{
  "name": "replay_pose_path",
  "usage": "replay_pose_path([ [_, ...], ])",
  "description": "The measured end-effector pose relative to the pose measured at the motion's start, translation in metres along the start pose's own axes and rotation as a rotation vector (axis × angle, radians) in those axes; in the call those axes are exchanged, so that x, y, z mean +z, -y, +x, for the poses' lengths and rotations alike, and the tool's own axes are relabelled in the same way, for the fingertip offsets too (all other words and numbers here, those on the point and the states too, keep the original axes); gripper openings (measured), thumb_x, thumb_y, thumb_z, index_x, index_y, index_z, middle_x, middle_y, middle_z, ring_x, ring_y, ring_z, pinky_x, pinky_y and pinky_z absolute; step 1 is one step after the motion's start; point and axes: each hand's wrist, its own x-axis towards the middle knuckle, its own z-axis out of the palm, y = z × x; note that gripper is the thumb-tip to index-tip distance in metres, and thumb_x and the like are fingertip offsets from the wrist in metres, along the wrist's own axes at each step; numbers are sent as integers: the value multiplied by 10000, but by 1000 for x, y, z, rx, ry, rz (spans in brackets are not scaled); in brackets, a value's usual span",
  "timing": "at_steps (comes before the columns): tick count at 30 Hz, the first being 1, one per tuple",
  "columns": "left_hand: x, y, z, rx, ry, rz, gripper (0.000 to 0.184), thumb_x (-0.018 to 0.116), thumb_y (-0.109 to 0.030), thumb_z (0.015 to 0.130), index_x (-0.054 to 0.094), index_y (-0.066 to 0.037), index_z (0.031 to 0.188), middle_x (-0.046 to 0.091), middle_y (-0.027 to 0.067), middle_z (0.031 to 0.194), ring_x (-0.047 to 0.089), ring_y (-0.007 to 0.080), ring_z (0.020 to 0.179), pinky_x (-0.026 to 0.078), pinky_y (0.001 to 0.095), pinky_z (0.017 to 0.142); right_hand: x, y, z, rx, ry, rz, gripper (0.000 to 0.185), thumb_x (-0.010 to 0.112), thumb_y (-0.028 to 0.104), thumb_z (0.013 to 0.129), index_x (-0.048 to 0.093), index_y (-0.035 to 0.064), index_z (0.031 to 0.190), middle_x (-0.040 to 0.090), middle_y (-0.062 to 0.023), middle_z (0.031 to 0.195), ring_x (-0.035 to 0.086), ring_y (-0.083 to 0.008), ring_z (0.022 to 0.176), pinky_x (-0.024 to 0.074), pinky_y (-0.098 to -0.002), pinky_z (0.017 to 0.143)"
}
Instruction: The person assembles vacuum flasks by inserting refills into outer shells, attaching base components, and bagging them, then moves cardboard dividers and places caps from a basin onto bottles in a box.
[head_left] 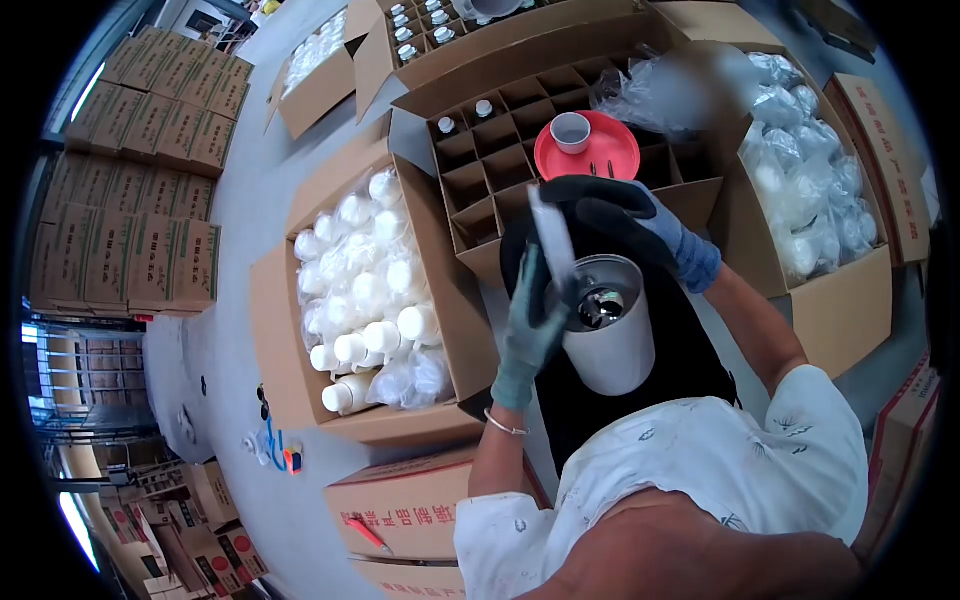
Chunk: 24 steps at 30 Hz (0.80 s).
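A white, flat-looking piece (553, 235), perhaps a lid seen edge-on, is upright and slightly blurred between my hands. My right hand (625, 220), in a dark-palmed blue-grey glove, is closed on its upper end. Gloved in grey-green, my left hand (530, 335) has its fingers and thumb around the lower part. Just below, a white cylindrical container (610, 350) stands open-topped on my lap, slightly tilted. Shiny metal (602, 308) shows inside its mouth. Beyond my hands, a red plate (622, 140) bears a small white cup (571, 131) and small dark pieces.
A carton (465, 395) of white bottles in plastic bags stands at left. The divided carton (470, 185) ahead supports the plate. Another carton (840, 310) at right holds bagged items. Stacked boxes (150, 250) stand far left. A red cutter (370, 533) lies on a box (400, 510).
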Motion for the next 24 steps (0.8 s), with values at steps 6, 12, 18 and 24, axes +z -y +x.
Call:
replay_pose_path([
  [6,-4,-4,27,-110,15,-1135,553,410,-451,977,428,-14,1315,520,135,1269,527,256,1165,467,434,970,31,0,12,-712,4,-1189,595,677,189,796,471,73,1342,470,-151,1356,413,-309,1290,318,-439,1074],
  [12,6,0,12,41,-141,-451,474,384,-398,1002,465,-8,1259,551,124,1162,562,233,1006,473,358,858,10,0,18,-692,87,-1230,665,697,141,749,432,86,1356,428,-200,1338,486,-350,1200,447,-437,970],
  [18,6,68,9,134,-402,-323,408,428,-301,986,485,27,1223,552,154,1121,559,249,979,446,363,861,21,-24,14,-472,-49,-1154,579,687,181,775,444,12,1273,489,-202,1189,635,-283,784,535,-342,627],
  [24,17,-10,19,609,-395,453,598,612,-306,849,448,-17,1346,382,194,1425,424,351,1251,328,452,1049,19,-32,15,-808,-91,-1069,493,650,123,784,478,1,1229,549,-170,1160,634,-268,861,544,-348,710],
])
